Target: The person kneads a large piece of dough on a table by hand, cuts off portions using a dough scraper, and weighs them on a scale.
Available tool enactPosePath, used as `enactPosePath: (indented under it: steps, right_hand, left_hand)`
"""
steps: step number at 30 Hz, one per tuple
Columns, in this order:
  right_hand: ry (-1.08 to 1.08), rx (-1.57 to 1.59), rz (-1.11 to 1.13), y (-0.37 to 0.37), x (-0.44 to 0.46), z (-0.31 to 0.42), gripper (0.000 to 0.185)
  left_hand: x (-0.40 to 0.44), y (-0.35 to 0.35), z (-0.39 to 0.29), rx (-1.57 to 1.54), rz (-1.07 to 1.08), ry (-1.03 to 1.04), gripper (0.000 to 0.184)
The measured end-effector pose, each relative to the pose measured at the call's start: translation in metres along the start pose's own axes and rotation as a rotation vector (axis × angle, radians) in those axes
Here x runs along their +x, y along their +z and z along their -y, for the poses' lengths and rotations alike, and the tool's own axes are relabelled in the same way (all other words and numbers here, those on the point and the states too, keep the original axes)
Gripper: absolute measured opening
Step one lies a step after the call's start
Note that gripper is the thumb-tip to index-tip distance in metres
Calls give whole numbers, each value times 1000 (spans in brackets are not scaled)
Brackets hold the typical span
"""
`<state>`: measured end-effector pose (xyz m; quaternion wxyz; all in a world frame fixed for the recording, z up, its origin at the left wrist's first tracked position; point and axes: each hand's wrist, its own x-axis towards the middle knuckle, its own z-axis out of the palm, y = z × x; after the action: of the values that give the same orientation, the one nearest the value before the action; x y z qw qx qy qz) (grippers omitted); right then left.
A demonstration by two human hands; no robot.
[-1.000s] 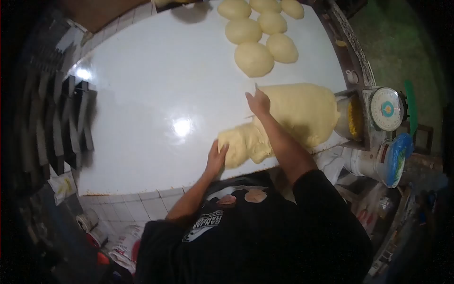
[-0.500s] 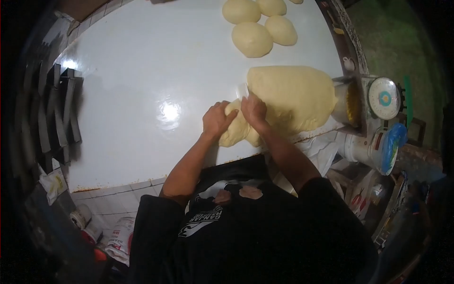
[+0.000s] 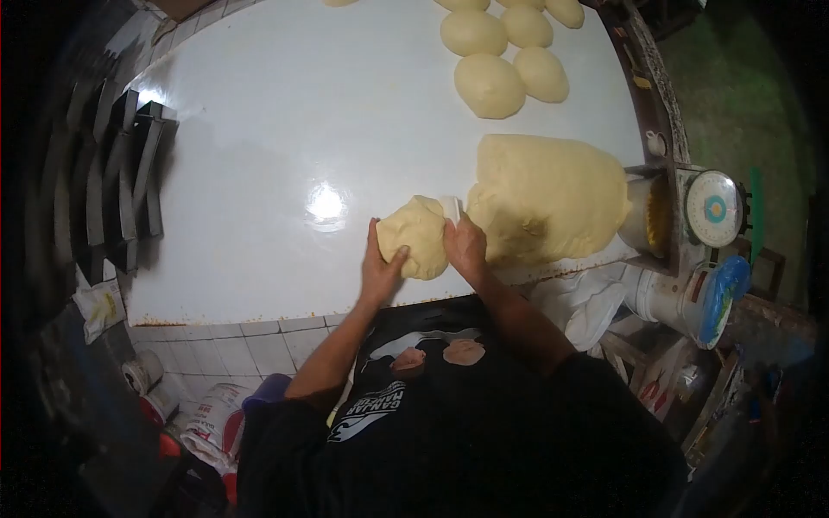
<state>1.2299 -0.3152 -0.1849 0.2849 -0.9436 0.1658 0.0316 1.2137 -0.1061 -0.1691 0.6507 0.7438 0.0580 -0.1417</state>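
A rough lump of pale dough [image 3: 414,237] sits between my two hands near the table's front edge. My left hand [image 3: 380,269] grips its left side, thumb on top and fingers along the edge. In my right hand [image 3: 467,248] is a white dough scraper [image 3: 452,208], held against the lump's right side. Just to the right lies the big slab of dough [image 3: 553,194], apart from the lump, with a shadow on its left part. Several smooth rounded dough pieces [image 3: 489,85] rest farther back on the table.
The white table [image 3: 250,198] has a rusty front edge. Dark metal pans [image 3: 129,173] stand stacked at the left. On the right are a metal container [image 3: 646,214], a dial scale [image 3: 715,209] and a bucket with a blue cover [image 3: 724,298].
The dough lump has come away from the big slab and now lies separate, turned between both hands. My left hand has shifted to the lump's lower left side. The camera view has shifted slightly.
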Motion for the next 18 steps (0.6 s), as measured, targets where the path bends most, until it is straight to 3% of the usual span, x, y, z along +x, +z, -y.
enactPosePath:
  steps: [2, 4, 5, 6, 7, 9, 11, 12, 15, 17, 18]
  right_hand:
    - [19, 150, -4, 6, -4, -4, 36]
    - [57, 326, 158, 5, 17, -15, 39]
    - [55, 416, 236, 2, 36, -19, 41]
    - [217, 686, 366, -25, 34, -17, 42]
    - [208, 706, 352, -54, 32, -16, 42]
    - [378, 1439, 525, -103, 26, -26, 45]
    - [420, 1659, 375, -134, 28, -54, 44]
    - [467, 1854, 254, -152, 30, -73, 44]
    - [369, 2013, -35, -179, 38, -156, 36]
    - [366, 1728, -123, -221, 20, -196, 37]
    - [412, 1747, -122, -238, 11, -215, 37]
  left_hand:
    - [-8, 8, -5, 25, 25, -79, 85]
    - [20, 18, -15, -418, 119, -193, 80]
    - [32, 18, -25, -406, 121, -155, 80]
    - [37, 16, -34, -593, 205, -251, 73]
    - [41, 16, -42, -775, 296, -362, 68]
    - [58, 36, -64, -898, 364, -435, 63]
    - [78, 77, -118, -1171, 526, -517, 65]
    - [86, 103, -148, -1142, 581, -514, 65]
    - [119, 199, -248, -1064, 767, -381, 61]
    - [141, 270, -311, -918, 974, -343, 61]
    - [144, 306, -353, -892, 1107, -348, 59]
